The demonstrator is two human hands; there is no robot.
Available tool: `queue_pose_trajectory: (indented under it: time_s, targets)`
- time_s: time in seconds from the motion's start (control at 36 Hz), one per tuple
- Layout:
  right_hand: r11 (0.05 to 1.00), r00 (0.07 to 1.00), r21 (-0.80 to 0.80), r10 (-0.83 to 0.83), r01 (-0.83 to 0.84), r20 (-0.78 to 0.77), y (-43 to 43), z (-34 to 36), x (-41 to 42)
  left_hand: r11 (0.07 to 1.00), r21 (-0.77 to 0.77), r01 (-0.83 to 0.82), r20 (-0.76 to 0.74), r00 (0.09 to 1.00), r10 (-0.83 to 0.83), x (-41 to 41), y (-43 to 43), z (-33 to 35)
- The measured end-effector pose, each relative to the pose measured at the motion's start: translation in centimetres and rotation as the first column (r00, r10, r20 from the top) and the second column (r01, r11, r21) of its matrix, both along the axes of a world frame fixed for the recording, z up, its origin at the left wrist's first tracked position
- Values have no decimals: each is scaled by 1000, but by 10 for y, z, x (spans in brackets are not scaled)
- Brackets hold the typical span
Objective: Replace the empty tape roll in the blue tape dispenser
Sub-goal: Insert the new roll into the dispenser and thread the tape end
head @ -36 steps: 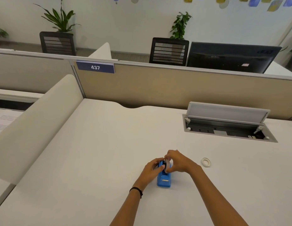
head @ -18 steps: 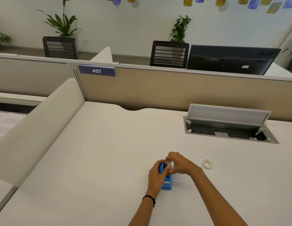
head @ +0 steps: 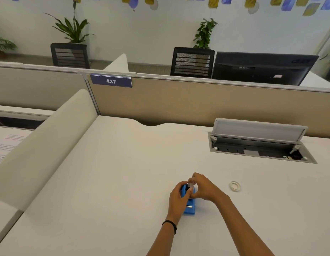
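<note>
Hands [head: 190, 191] on blue tape dispenser [head: 189, 206] — white ring [head: 235, 186] apart.

A blue nameplate [head: 111, 81] on the beige partition [head: 197, 104] reads "437".

Desk no. sign 437 [head: 111, 81], monitor [head: 262, 68], 2 chairs, open cable tray [head: 260, 143].

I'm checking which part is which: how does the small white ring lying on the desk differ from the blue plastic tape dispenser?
The small white ring is flat, round and pale, while the blue plastic tape dispenser is a taller, longer block. The ring lies untouched to the right; the dispenser is gripped by the left hand, with the right hand working at its top. Both rest on the white desk.
</note>
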State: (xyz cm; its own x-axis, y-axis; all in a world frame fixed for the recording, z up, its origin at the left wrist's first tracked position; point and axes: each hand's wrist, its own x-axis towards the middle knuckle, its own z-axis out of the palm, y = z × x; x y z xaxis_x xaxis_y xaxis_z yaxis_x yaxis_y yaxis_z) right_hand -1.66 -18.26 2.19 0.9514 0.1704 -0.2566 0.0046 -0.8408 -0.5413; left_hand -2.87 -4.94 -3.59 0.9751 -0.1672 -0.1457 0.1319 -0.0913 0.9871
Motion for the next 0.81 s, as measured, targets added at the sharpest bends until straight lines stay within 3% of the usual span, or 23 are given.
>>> queue_pose_trajectory:
  time_s: [0.19, 0.42, 0.81]
  targets:
    - [999, 1000, 43, -17, 16, 14, -1, -3, -2, 1000, -4, 12, 2, 1000, -12, -1, 0, 2]
    - [930, 978, 322, -205, 178, 50, -2, -19, -24, 999, -48, 22, -17, 1000, -23, -1, 3, -3]
    - [981, 992, 181, -93, 76, 85, -3, -22, -15, 997, -65, 33, -8, 999, -34, -1, 6, -6]
